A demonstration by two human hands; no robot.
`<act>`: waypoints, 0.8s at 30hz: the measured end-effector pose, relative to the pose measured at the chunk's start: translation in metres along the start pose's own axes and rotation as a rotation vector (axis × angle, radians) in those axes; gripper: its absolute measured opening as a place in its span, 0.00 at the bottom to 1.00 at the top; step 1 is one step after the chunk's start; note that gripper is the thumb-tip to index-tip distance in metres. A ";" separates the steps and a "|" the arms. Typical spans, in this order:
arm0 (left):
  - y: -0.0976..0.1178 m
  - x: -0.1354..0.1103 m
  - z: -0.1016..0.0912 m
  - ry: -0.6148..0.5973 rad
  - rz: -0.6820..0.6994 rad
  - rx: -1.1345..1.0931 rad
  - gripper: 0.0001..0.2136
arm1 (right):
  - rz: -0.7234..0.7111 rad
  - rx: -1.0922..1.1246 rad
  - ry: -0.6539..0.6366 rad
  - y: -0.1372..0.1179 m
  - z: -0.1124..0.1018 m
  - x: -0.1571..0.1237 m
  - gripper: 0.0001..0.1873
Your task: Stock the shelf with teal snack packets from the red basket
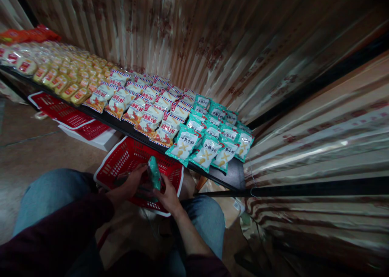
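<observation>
Between my two hands, above the red shopping basket, a teal snack bag is held on edge, its narrow side toward me. The fingers of my left hand close on its left side. My right hand grips it from the right, thumb near the bottom end. Dark items lie low in the basket, too dim to make out. Just beyond the basket, similar teal-and-white snack bags stand in rows at the right end of the shelf.
White snack bags with red print fill the shelf's middle, and yellow packs its left. Orange bags lie at the far left. Another red basket sits beneath the shelf. A black post and draped printed sheeting border the right.
</observation>
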State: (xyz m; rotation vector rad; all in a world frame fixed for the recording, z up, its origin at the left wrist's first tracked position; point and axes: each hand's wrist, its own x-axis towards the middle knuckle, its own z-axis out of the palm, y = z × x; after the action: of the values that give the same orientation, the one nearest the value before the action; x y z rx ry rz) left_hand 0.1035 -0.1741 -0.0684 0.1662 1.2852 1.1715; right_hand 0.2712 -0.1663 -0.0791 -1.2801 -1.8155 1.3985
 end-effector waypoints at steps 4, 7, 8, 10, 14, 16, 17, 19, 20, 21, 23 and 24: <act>-0.007 0.005 -0.008 0.054 0.087 0.063 0.13 | -0.011 0.134 -0.067 0.000 -0.004 0.001 0.31; -0.008 0.005 -0.012 0.081 0.140 0.115 0.16 | 0.000 0.286 -0.113 0.000 -0.006 0.001 0.30; -0.008 0.004 -0.013 0.070 0.156 0.129 0.17 | 0.011 0.330 -0.113 -0.001 -0.006 0.000 0.29; -0.008 -0.002 -0.013 0.023 0.169 0.146 0.22 | 0.035 0.393 -0.104 -0.004 -0.007 -0.001 0.27; -0.012 -0.020 -0.013 -0.074 0.208 0.219 0.32 | 0.060 0.464 -0.117 -0.009 -0.009 -0.004 0.29; -0.016 -0.030 -0.014 -0.063 0.279 0.286 0.35 | 0.075 0.484 -0.137 -0.010 -0.008 -0.005 0.29; -0.019 -0.034 -0.014 -0.047 0.307 0.326 0.36 | 0.082 0.484 -0.155 -0.011 -0.008 -0.005 0.29; -0.025 -0.043 -0.015 -0.014 0.340 0.421 0.37 | 0.090 0.459 -0.204 -0.013 -0.006 -0.006 0.28; -0.029 -0.046 -0.015 -0.005 0.368 0.480 0.36 | 0.091 0.442 -0.227 -0.014 -0.006 -0.006 0.27; -0.032 -0.049 -0.015 0.007 0.413 0.542 0.35 | 0.091 0.430 -0.245 -0.016 -0.006 -0.007 0.27; -0.040 -0.053 -0.014 0.044 0.545 0.660 0.30 | 0.088 0.441 -0.264 -0.021 -0.008 -0.010 0.27; -0.044 -0.054 -0.014 0.062 0.615 0.714 0.28 | 0.083 0.464 -0.269 -0.023 -0.010 -0.013 0.28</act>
State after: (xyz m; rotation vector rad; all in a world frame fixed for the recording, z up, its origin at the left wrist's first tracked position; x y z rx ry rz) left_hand 0.1267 -0.2416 -0.0679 1.1178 1.7293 1.1662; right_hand 0.2761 -0.1738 -0.0526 -0.9691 -1.4767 1.9734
